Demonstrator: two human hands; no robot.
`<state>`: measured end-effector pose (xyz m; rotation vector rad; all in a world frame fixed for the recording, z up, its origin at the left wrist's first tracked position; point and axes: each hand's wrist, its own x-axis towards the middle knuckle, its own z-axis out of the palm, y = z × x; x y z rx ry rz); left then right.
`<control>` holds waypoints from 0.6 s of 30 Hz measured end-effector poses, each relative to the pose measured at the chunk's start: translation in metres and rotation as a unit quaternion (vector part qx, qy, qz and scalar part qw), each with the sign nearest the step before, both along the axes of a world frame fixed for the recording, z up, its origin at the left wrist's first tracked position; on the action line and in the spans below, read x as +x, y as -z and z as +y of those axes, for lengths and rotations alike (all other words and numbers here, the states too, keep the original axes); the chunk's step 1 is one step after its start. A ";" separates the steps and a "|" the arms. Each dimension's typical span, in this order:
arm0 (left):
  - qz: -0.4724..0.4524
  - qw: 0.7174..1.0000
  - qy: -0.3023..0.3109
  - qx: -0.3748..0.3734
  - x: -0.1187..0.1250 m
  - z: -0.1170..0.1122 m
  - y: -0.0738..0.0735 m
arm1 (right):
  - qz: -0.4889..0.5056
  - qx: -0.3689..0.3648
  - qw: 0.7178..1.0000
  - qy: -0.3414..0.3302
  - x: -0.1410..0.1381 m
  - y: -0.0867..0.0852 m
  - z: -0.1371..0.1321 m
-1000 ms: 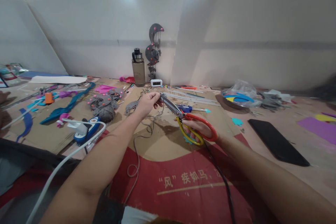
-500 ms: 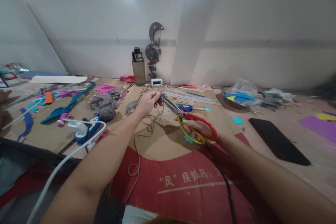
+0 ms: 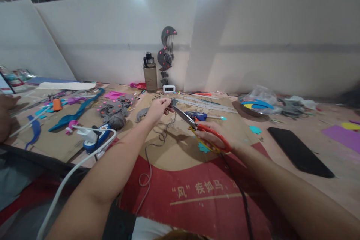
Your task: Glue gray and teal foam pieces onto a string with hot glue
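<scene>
So, the right hand (image 3: 207, 135) grips the scissors (image 3: 194, 124) just right of center, some fingers lost behind the handles (image 3: 220, 137). Left hand (image 3: 159, 110) pinches a gray scrap (image 3: 174, 102) mid-frame, too blurry to tell whether the blades (image 3: 185, 117) touch it. Somebody else's arm (image 3: 3, 122) gets cut off far left.

Scissors (image 3: 194, 123) with one red and one yellow handle slant above the cardboard (image 3: 177, 159), blades nearly together, tips pointing toward its far edge at a small ragged grey piece (image 3: 174, 102). Thin grey cord (image 3: 150, 168) winds loosely toward the near edge, curling into a loop.
</scene>
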<state>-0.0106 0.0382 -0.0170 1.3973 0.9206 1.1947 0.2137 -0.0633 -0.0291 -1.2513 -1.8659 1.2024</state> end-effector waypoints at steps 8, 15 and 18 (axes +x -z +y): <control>-0.049 0.994 -0.060 -0.073 -0.009 0.005 -0.002 | -0.199 0.225 0.946 -0.119 -0.003 -0.011 -0.009; -0.033 0.998 -0.054 -0.018 -0.023 0.010 -0.013 | -0.273 0.274 0.915 -0.112 -0.028 0.000 -0.031; -0.046 0.995 -0.084 0.004 -0.027 0.010 -0.019 | -0.247 0.300 0.910 -0.142 -0.033 0.001 -0.033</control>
